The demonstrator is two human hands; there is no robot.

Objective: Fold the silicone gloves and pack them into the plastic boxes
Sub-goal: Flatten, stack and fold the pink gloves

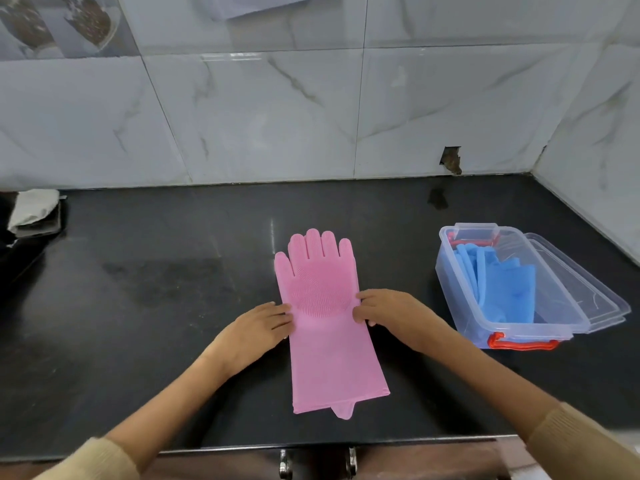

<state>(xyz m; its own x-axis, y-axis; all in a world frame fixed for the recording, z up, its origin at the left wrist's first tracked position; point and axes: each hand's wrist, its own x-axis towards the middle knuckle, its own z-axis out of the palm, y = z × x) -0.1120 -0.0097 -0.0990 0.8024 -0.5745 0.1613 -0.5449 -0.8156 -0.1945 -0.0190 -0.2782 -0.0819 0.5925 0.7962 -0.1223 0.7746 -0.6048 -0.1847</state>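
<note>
A pink silicone glove (325, 348) lies flat on the black counter, fingers pointing to the wall, bristled palm up. My left hand (258, 327) grips its left edge at the wrist of the glove. On the opposite edge, my right hand (388, 308) pinches it at the same height. To the right stands a clear plastic box (450, 271) with red handles, lid off. Folded blue gloves (502, 289) lie inside it.
The clear lid (588, 299) leans against the box's right side. A dark tray with a white cloth (33, 209) sits at the far left by the wall. Marble-tiled walls close the back and right. The counter's front edge (311, 445) runs above drawer handles.
</note>
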